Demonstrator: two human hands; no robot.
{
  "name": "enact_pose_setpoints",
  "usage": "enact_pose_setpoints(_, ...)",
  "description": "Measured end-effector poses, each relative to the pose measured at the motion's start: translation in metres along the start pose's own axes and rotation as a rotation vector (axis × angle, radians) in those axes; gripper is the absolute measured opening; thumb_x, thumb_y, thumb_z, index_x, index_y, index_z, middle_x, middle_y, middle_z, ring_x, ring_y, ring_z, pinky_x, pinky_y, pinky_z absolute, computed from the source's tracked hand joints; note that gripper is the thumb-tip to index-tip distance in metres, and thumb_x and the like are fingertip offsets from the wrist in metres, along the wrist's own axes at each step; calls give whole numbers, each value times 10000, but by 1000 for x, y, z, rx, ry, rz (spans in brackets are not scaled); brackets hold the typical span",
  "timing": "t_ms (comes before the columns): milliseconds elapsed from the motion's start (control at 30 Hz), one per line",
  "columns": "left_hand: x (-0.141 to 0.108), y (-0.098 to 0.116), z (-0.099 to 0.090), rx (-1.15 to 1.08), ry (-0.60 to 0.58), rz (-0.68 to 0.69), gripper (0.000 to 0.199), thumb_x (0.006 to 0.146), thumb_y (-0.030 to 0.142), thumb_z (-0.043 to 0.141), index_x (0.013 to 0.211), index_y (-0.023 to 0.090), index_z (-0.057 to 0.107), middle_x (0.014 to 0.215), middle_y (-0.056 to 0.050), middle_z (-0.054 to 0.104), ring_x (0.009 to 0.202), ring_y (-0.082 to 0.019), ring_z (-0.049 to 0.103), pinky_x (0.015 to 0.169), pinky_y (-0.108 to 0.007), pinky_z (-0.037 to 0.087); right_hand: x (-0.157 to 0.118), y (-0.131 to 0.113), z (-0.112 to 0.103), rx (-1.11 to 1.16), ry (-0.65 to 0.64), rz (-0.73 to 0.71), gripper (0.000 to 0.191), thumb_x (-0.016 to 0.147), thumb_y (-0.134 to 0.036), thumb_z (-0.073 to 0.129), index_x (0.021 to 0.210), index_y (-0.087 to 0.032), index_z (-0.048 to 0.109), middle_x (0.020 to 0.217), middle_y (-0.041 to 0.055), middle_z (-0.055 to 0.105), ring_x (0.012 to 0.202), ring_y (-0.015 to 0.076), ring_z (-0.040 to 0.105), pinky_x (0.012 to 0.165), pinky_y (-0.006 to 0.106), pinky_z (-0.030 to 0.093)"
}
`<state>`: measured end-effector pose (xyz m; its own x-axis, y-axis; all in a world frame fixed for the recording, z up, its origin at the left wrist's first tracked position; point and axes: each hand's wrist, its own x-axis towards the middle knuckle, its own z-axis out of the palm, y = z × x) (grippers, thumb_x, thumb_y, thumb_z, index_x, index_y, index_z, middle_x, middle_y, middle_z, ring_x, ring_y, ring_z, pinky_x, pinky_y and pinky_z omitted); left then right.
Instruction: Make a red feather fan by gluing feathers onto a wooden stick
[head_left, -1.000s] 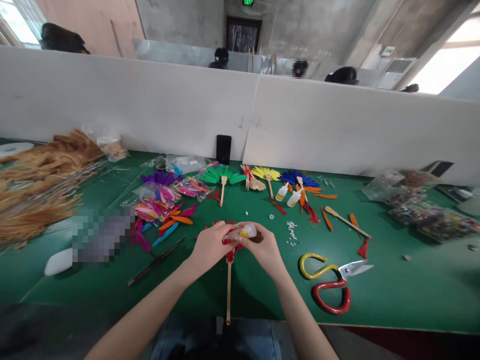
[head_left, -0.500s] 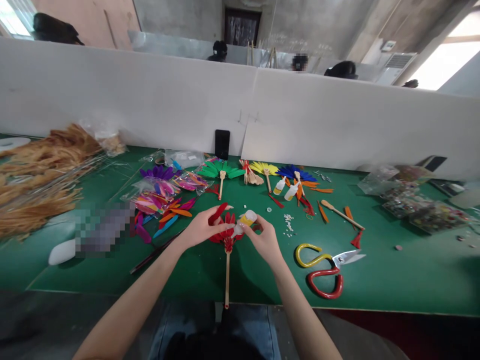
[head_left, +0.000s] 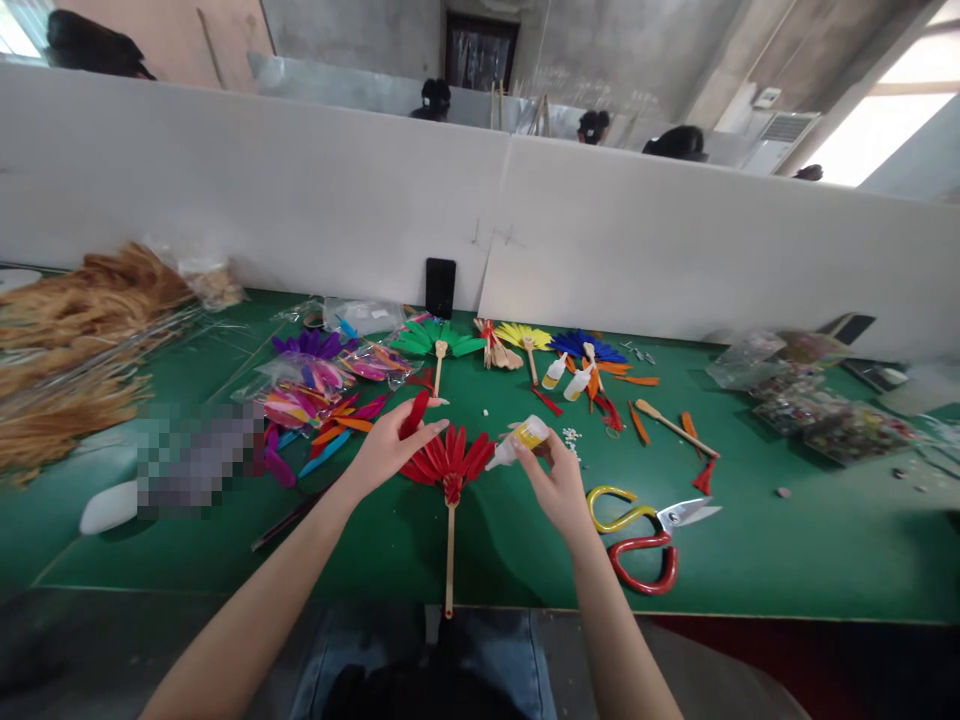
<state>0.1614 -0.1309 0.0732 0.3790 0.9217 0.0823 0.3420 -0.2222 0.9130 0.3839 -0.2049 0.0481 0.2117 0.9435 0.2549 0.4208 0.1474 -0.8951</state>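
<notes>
A red feather fan (head_left: 453, 458) with a pale wooden handle lies on the green table in front of me. My left hand (head_left: 396, 440) is at the fan's upper left, its fingers closed on a loose red feather (head_left: 415, 414). To the right of the fan, my right hand (head_left: 553, 474) grips a small glue bottle (head_left: 529, 433) with a yellow label. The bottle is tilted, its nozzle pointing down and left toward the fan's right edge. Small white beads (head_left: 571, 440) lie just beyond my right hand, partly hidden by it.
Scissors (head_left: 652, 540) with yellow and red handles lie at right. Green (head_left: 439, 340), yellow (head_left: 525, 338) and blue fans (head_left: 586, 347) line the back, near two more glue bottles (head_left: 577, 383). Bagged feathers (head_left: 315, 380) are at left, a phone (head_left: 440, 288) against the white partition (head_left: 360, 200).
My right hand has drawn the glue bottle away from the fan to the right. My left hand has shifted slightly left with the feather, uncovering more of the fan.
</notes>
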Motion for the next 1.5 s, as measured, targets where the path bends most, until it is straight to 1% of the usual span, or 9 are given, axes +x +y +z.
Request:
enact_pose_setpoints(167, -2, -8, -4, -39, 50, -37, 435, 794, 471, 547, 1141, 209, 543, 625, 45, 424, 523, -95, 416, 514, -208, 362, -5, -1, 8, -28, -24, -34, 280, 846, -381, 501, 1015, -167, 569, 929, 93, 666, 802, 211, 617, 694, 312, 492)
enact_pose_setpoints(267, -4, -6, -2, -38, 21, -58, 466, 779, 491, 557, 1145, 204, 538, 646, 44, 448, 532, -97, 430, 516, -209, 367, -5, -5, 18, -64, -83, -64, 227, 848, -354, 503, 971, -173, 564, 893, 82, 661, 802, 210, 614, 703, 306, 482)
enact_pose_setpoints(433, -3, -5, 8, 14, -68, -17, 545, 719, 502, 616, 1169, 205, 535, 615, 61, 421, 554, -101, 439, 548, -208, 382, 1, -11, 34, -92, -171, -106, 189, 838, -269, 507, 998, -172, 539, 890, 75, 643, 800, 208, 608, 698, 295, 469)
enact_pose_setpoints(533, -3, -6, 15, 70, -164, -10, 623, 705, 512, 626, 1226, 199, 490, 641, 49, 501, 573, -123, 488, 546, -220, 399, 3, -12, 40, -132, -208, -129, 170, 825, -233, 508, 978, -165, 534, 867, 78, 636, 766, 209, 599, 667, 294, 462)
enact_pose_setpoints(633, -4, -6, 21, 90, -232, 11, 663, 674, 506, 661, 1234, 196, 485, 870, -16, 635, 743, -179, 586, 646, -252, 450, 2, -11, 42, -142, -232, -149, 178, 816, -207, 503, 986, -163, 533, 872, 84, 636, 765, 213, 597, 665, 301, 463)
enact_pose_setpoints(733, -5, -3, 26, 80, -308, 52, 629, 663, 500, 676, 1199, 207, 524, 1035, -38, 639, 875, -210, 601, 736, -267, 457, -3, -9, 42, -118, -235, -163, 219, 813, -215, 508, 1026, -165, 527, 905, 89, 641, 799, 218, 604, 691, 313, 473)
enact_pose_setpoints(1000, -6, -3, 36, 29, -455, 33, 637, 668, 487, 677, 1208, 177, 541, 915, -40, 663, 799, -207, 609, 638, -246, 451, -21, 5, 40, -122, -170, -162, 262, 766, -188, 514, 1026, -156, 516, 958, 118, 622, 874, 237, 595, 757, 348, 480)
enact_pose_setpoints(1367, -8, -10, 41, 5, -489, 52, 646, 691, 493, 663, 1225, 155, 530, 881, -48, 658, 771, -196, 603, 653, -256, 456, -30, 14, 46, -103, -115, -152, 292, 718, -120, 470, 1005, -157, 508, 909, 98, 609, 836, 223, 585, 724, 338, 480)
enact_pose_setpoints(1500, -10, -12, 41, -73, -488, 47, 612, 695, 469, 668, 1205, 153, 544, 927, -61, 658, 812, -205, 607, 687, -272, 468, -30, 13, 49, -98, -115, -144, 281, 711, -119, 465, 987, -152, 503, 894, 97, 597, 821, 220, 574, 719, 343, 476)
